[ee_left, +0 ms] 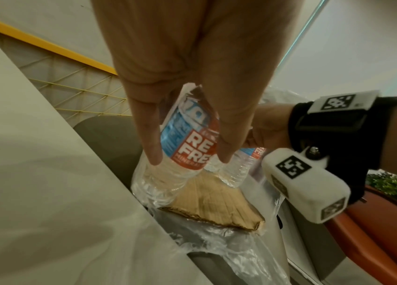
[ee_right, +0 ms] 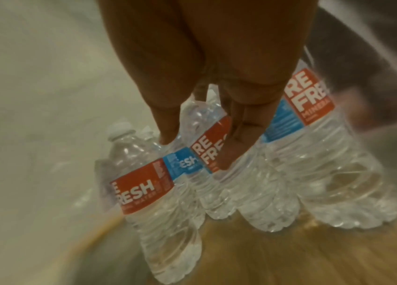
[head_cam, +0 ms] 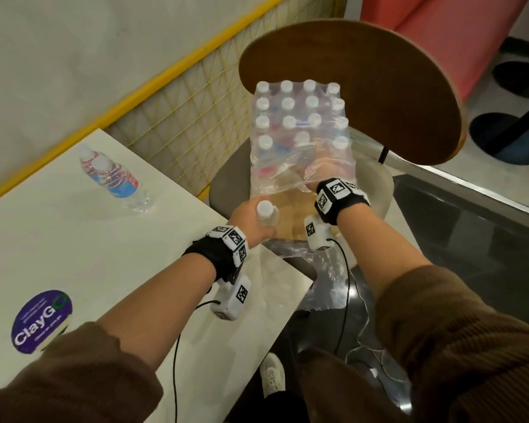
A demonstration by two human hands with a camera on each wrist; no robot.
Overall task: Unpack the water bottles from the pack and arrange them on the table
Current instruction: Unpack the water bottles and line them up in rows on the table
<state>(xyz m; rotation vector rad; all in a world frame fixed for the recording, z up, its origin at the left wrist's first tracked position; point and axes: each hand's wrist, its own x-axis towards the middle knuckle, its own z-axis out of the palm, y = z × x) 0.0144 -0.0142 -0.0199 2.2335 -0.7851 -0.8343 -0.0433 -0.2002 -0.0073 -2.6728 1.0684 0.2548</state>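
Observation:
A shrink-wrapped pack of water bottles [head_cam: 300,126] stands on a chair seat, its near end torn open over a cardboard tray [head_cam: 290,206]. My left hand [head_cam: 257,221] grips one white-capped bottle [head_cam: 264,212] at the open end; the left wrist view shows its fingers [ee_left: 148,138] curled round the bottle's red and blue label [ee_left: 187,146]. My right hand [head_cam: 313,184] reaches under the wrap. In the blurred right wrist view its fingers [ee_right: 231,146] close on a bottle [ee_right: 248,192] in the front row. Two bottles [head_cam: 113,175] stand together on the white table [head_cam: 74,254].
The chair's wooden backrest [head_cam: 364,71] rises behind the pack. A yellow mesh fence [head_cam: 180,117] runs along the table's far side. Loose plastic wrap [head_cam: 318,270] hangs off the seat by the table corner. A purple sticker [head_cam: 42,320] lies near me on the table.

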